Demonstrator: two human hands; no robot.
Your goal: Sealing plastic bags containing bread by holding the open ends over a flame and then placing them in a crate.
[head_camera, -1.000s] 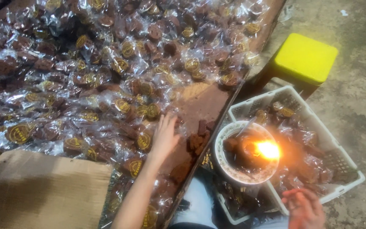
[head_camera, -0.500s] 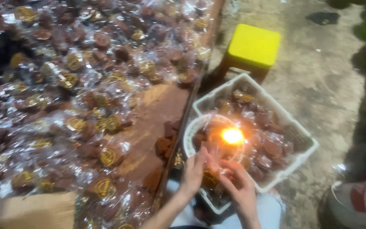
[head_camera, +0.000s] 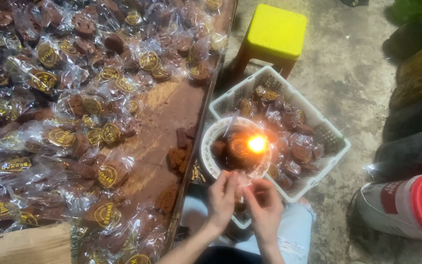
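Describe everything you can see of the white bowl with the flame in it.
The white bowl is round, with a patterned rim, and looks like ceramic or plastic. It sits on the near corner of a white plastic basket of wrapped brown cakes. Inside, a small flame burns among dark lumps, and a thin stick leans on the far rim. The left hand and right hand hold clear wrapping at its near edge.

clear wrapped cakes [head_camera: 74, 122], round gold labels [head_camera: 107, 176]

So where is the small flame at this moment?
In the head view, the flame burns right of centre, inside the white bowl that sits on the white basket, just above both hands, the left hand and right hand.
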